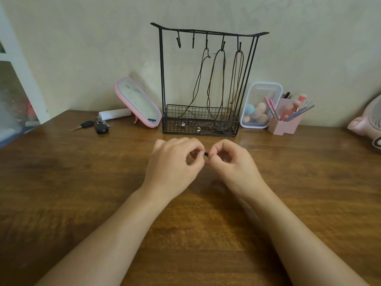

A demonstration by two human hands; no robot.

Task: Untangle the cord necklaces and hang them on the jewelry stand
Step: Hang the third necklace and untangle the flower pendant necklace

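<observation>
A black wire jewelry stand stands against the wall, with a row of hooks on its top bar and a mesh basket at its foot. Three cord necklaces hang from the three right-hand hooks: a black cord, a brown cord and another brown cord; their lower ends lie in the basket. The two left-hand hooks are bare. In front of the stand, above the wooden table, my left hand and my right hand meet, both pinching a small black piece between fingertips. No cord shows around it.
A pink-framed mirror leans left of the stand, with keys and a white roll beside it. Right of the stand are a clear box of makeup sponges, a pink brush holder and a pink object at the edge.
</observation>
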